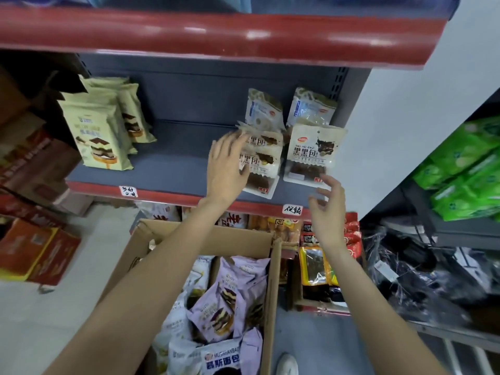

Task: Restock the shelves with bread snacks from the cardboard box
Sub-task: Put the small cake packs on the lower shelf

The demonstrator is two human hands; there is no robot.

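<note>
While the grey shelf point(173, 163) with its red front lip fills the far upper part of the view, the open cardboard box point(205, 234) stands on the floor below it, near the person, between the two forearms. The box holds a heap of bread snacks: lilac packets point(219, 309) printed with layered cake slices on top, and pale ones under and beside them. On the left of the shelf stand cream packets point(97, 136) in a row running back, tilted. On the right of the shelf are white packets with dark bread showing through clear windows: two far ones point(289, 109) lean against the back panel, a near right one point(313, 154) lies tilted toward the lip, and a near left stack point(261, 163) lies just beside it. The left hand point(227, 163) lies against the left side of that stack, fingers straight and spread, touching the packets rather than closing round them, so its grip is wide. The right hand point(328, 201) hangs in front of the lip, just under the near right packet, fingers loosely curled and apart, holding nothing; whether a fingertip touches the packet's lower edge cannot be told. Two small handwritten labels point(292, 209) sit on the red lip. Red cartons point(38, 250) are stacked at far left, green packets point(465, 163) at far right.
</note>
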